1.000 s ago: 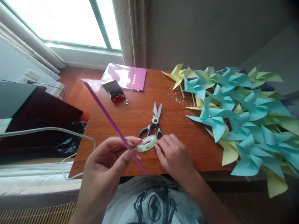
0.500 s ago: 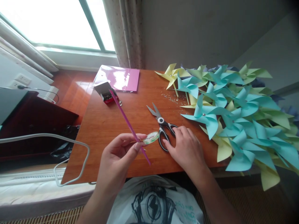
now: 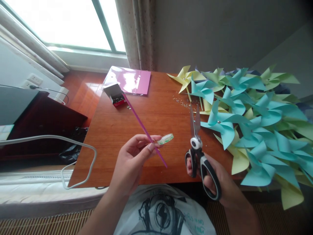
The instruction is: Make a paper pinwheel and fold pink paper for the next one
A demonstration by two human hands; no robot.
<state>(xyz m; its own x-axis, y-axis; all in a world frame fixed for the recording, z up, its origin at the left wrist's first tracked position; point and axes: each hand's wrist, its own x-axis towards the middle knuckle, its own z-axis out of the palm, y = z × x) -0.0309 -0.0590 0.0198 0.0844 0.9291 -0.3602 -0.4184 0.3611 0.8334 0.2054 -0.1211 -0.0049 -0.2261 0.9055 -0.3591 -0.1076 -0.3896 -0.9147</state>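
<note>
Between the thumb and fingers of my left hand [image 3: 133, 160] is a thin purple stick [image 3: 140, 122], slanting from upper left to lower right. The same fingers hold a small roll of clear tape [image 3: 165, 139], which sticks out to the right of the stick. My right hand [image 3: 220, 178] grips black-and-grey scissors [image 3: 196, 143] by their handle loops, raised above the table's front right part. Their blades point away from me and stand slightly apart. Turquoise paper pinwheels [image 3: 221, 122] lie just right of the scissors.
On the wooden table [image 3: 158, 111] stands an open red box [image 3: 118, 99] of small metal pieces. Behind it lies a clear packet of pink paper [image 3: 142, 81]. Tiny silver bits [image 3: 181, 101] are scattered near a yellow pinwheel [image 3: 184, 78]. A white cable [image 3: 91, 163] loops past the left edge.
My right hand has picked up the scissors from the table and turned them, blades forward. My left hand still holds the stick and tape. The view has shifted slightly.
</note>
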